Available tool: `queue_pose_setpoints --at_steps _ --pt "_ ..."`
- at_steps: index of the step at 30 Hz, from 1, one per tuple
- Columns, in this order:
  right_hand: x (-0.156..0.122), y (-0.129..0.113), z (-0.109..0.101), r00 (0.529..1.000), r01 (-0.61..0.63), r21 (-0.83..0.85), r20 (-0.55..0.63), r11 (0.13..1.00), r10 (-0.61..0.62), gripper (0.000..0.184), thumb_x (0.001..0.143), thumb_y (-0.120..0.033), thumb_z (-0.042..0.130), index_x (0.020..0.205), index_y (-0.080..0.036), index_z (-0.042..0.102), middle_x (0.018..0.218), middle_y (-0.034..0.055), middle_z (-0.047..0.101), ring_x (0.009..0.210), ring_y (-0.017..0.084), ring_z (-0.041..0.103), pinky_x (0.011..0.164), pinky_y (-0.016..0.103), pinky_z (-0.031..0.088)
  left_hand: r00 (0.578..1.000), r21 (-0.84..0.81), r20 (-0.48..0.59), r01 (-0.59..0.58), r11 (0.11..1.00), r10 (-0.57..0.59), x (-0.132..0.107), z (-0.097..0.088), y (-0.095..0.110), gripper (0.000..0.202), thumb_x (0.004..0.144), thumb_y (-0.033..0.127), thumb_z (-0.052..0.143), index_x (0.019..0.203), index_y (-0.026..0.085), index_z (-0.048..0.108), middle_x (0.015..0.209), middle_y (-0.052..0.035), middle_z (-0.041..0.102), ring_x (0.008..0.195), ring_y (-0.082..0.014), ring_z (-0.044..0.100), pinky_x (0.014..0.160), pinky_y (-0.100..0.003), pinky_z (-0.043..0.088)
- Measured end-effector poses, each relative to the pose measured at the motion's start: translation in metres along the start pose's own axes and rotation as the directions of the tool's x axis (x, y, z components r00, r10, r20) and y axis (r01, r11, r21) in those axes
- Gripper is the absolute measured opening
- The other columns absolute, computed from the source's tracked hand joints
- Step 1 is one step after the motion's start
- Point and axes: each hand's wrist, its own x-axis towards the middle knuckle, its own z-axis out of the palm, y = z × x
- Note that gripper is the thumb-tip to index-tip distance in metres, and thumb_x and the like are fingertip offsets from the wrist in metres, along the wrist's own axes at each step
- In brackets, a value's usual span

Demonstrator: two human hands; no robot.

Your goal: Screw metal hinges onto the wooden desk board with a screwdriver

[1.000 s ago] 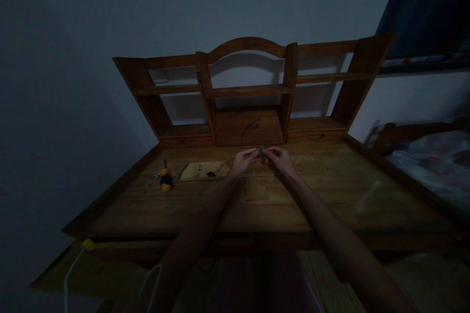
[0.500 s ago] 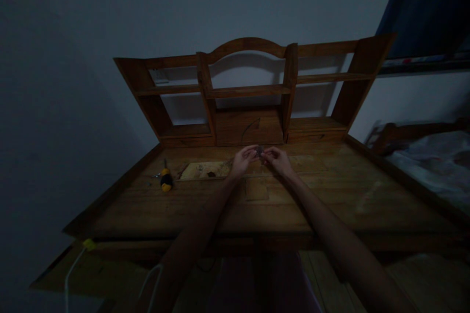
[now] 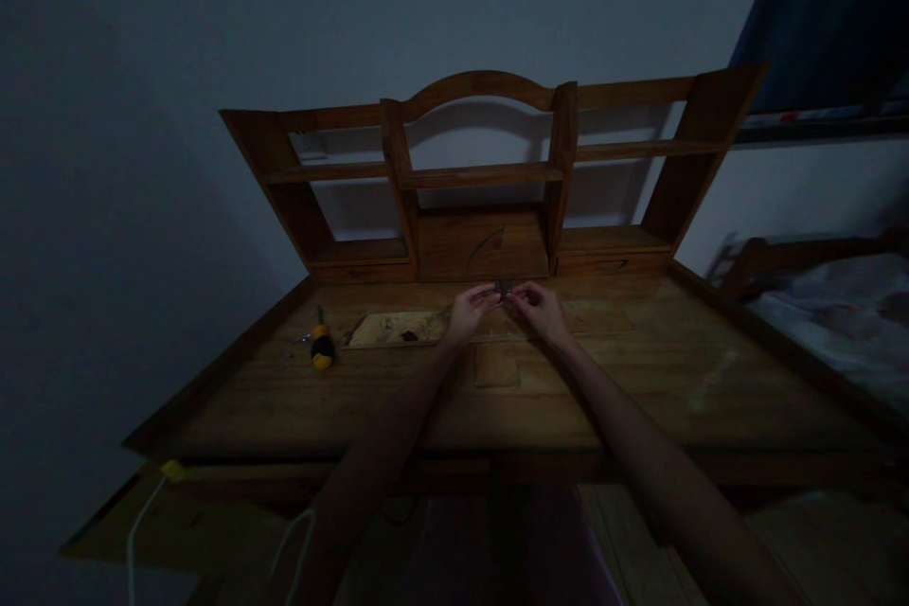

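Both my arms reach out over a wooden desk (image 3: 398,398) in dim light. My left hand (image 3: 470,311) and my right hand (image 3: 538,308) meet near the back of the desk, fingertips pinched together on a small dark metal piece (image 3: 504,288) held just above the desktop. I cannot make out what the piece is. Under the hands lies a long pale recessed strip (image 3: 398,329) in the desktop.
A yellow-and-black screwdriver (image 3: 321,347) lies at the desk's left with small bits beside it. A wooden shelf hutch (image 3: 483,170) stands at the back. A bed (image 3: 838,303) is to the right. A white cable (image 3: 142,516) hangs at the lower left.
Both hands stay pinched on the small piece; they have shifted very slightly toward the hutch. Nothing else has moved.
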Motion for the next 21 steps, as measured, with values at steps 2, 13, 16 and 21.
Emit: queue_pose_setpoints --at_steps 2,13,16,21 --pt "-0.001 -0.003 0.0 1.0 0.006 -0.032 -0.009 0.999 -0.006 0.031 0.077 -0.049 0.071 0.082 -0.019 0.073 0.07 0.0037 0.069 0.059 0.017 0.059 0.054 0.027 0.044 1.0 -0.01 -0.018 -0.003 1.0 0.003 0.0 0.0 0.0 0.052 0.053 0.036 0.093 0.093 0.011 0.073 0.099 -0.0118 0.076 0.101 -0.0283 0.071 0.106 -0.054 0.048" --pt "-0.003 -0.014 0.0 0.998 -0.021 -0.017 -0.058 1.0 0.02 0.031 0.076 -0.048 0.071 0.079 -0.017 0.072 0.058 0.0015 0.064 0.05 0.016 0.056 0.049 0.026 0.041 1.0 -0.053 -0.004 -0.013 0.998 0.013 -0.002 0.002 0.001 0.05 0.055 0.038 0.093 0.092 0.01 0.075 0.098 -0.0121 0.076 0.105 -0.0319 0.07 0.106 -0.058 0.047" --pt "-0.002 -0.011 -0.001 0.999 -0.009 -0.009 -0.047 1.0 0.008 0.031 0.077 -0.047 0.072 0.081 -0.017 0.073 0.06 0.0021 0.065 0.051 0.016 0.056 0.049 0.026 0.041 1.0 -0.077 -0.008 -0.023 0.997 0.023 -0.002 0.003 0.002 0.053 0.051 0.04 0.094 0.09 0.009 0.075 0.096 -0.0111 0.077 0.096 -0.0289 0.072 0.103 -0.057 0.05" --pt "-0.002 -0.012 -0.001 0.999 0.0 0.01 -0.033 1.0 0.001 0.03 0.078 -0.046 0.072 0.084 -0.017 0.072 0.064 0.0019 0.065 0.05 0.015 0.055 0.049 0.026 0.041 1.0 -0.064 -0.019 -0.015 0.998 0.014 -0.004 0.005 0.005 0.05 0.053 0.036 0.094 0.09 0.009 0.074 0.095 -0.012 0.076 0.098 -0.0302 0.072 0.102 -0.058 0.051"
